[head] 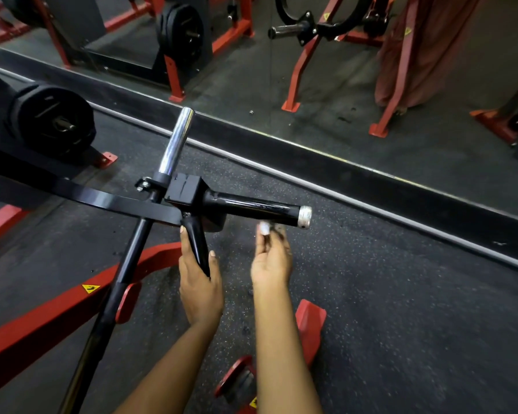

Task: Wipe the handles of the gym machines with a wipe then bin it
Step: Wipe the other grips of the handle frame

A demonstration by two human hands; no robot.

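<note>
- A short black handle [198,249], angled down from the machine's black block [186,189], is gripped by the left hand [199,282], fingers closed around it.
- A small crumpled wipe [265,228] is pinched in the fingertips of the right hand [271,264], just under the long black handle [251,208] with the silver cap [305,217].
- A chrome peg [176,141] rises from the block, over the speckled floor [401,294].
</note>
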